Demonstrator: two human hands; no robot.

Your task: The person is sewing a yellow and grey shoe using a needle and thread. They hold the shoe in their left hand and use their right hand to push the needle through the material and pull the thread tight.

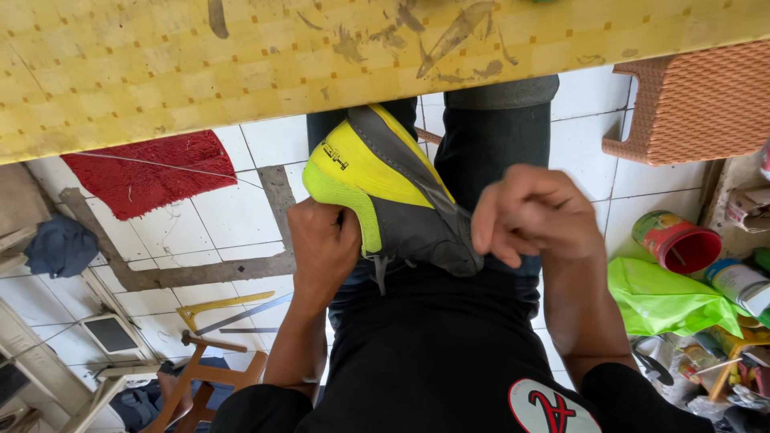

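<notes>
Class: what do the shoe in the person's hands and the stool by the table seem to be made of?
Shoe: probably synthetic fabric, with matte neon-yellow mesh and smooth grey panels that crease softly. Stool: likely moulded plastic, with an even woven-look pattern in uniform dull orange-brown.

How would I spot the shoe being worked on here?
Look below the yellow checked tabletop, at the seated person's lap. The shoe sits there, gripped between the left hand and right hand. It alone is neon yellow with grey panels.

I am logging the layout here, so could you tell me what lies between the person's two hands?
In the head view, the yellow and grey shoe lies between the left hand and the right hand, over the person's lap; both hands grip it.
</notes>
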